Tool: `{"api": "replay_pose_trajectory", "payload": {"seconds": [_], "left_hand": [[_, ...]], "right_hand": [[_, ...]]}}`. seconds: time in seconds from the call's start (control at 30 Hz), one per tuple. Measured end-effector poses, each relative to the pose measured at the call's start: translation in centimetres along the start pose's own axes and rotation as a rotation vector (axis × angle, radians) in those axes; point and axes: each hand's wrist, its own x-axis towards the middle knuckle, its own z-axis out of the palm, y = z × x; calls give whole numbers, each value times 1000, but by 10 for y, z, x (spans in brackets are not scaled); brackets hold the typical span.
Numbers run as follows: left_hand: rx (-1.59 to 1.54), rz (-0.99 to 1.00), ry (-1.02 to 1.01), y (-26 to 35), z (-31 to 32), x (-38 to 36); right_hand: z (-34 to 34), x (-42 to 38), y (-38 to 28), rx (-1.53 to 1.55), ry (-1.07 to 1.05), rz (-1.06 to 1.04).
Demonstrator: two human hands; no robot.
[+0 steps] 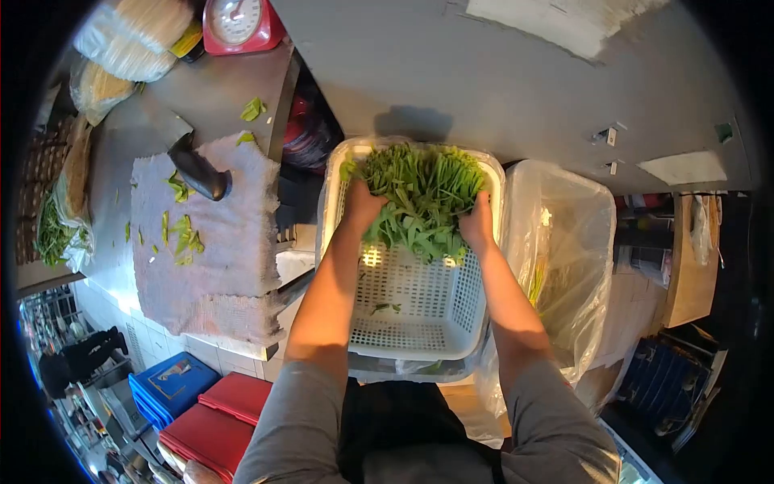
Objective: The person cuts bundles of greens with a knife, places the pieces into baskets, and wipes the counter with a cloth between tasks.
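A big bunch of leafy greens fills the far end of a white perforated plastic basket. My left hand is closed on the left side of the bunch, and my right hand grips its right side. Leaves hide some of the fingers on both hands. Toward me, the basket floor shows its holes, with a few small leaf scraps lying on it. The basket rests on another container, whose grey rim shows at the near end.
Left, a metal table carries a grey cloth, a dark-handled knife, scattered leaves and a red scale. A bin lined with clear plastic stands right of the basket. Blue and red boxes sit lower left.
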Motion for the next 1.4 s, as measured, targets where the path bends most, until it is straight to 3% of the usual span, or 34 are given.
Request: {"api": "replay_pose_trajectory", "payload": {"seconds": [0.07, 0.1, 0.13, 0.2, 0.23, 0.27, 0.3, 0.33, 0.37, 0.4, 0.6, 0.67, 0.77, 0.87, 1.07, 1.1, 1.2, 1.3, 1.37, 1.4], "left_hand": [[111, -113, -116, 1, -5, 6], [131, -126, 20, 5, 1, -4], [226, -154, 134, 9, 8, -11], [228, -201, 263, 32, 6, -40], [131, -204, 274, 53, 2, -66], [155, 8, 416, 41, 14, -85], [52, -110, 198, 65, -3, -121], [153, 156, 241, 49, 1, -151], [144, 332, 117, 75, -42, -219], [112, 432, 189, 80, -59, -250], [5, 466, 474, 76, -198, -357], [60, 458, 633, 66, -240, -375], [120, 390, 804, 39, -300, -391], [39, 263, 846, 2, -338, -427], [-75, 55, 907, -80, -399, -475], [-71, 56, 911, -89, -406, -480], [-74, 31, 907, -108, -422, -483], [-64, 62, 902, -104, -436, -484], [87, 103, 915, -103, -444, -484], [159, 131, 918, -103, -445, -480]], "right_hand": [[11, 1, 16, -288, 50, -70], [5, 3, -7, -243, -67, 195], [8, 2, -4, -208, 23, -27], [-1, 2, -16, -274, 108, -219], [-16, -8, -41, -327, 61, -98], [-42, -21, -81, -207, -66, -10], [-58, -36, -108, -308, -55, 53], [-60, -48, -96, -208, 48, -6], [-72, -66, -131, -160, -7, 97], [-72, -66, -164, -112, -29, 4], [8, -73, -382, 55, -107, -664], [63, -52, -406, 56, -119, -891], [113, -44, -439, -365, -27, -798], [132, -39, -443, -533, -132, -596], [158, -80, -478, -232, -69, -754], [174, -98, -489, -173, -114, -703], [242, -157, -526, -61, -215, -705], [321, -209, -569, -145, -315, -654], [381, -223, -578, -231, -277, -666], [412, -222, -571, -86, -323, -577]]}}
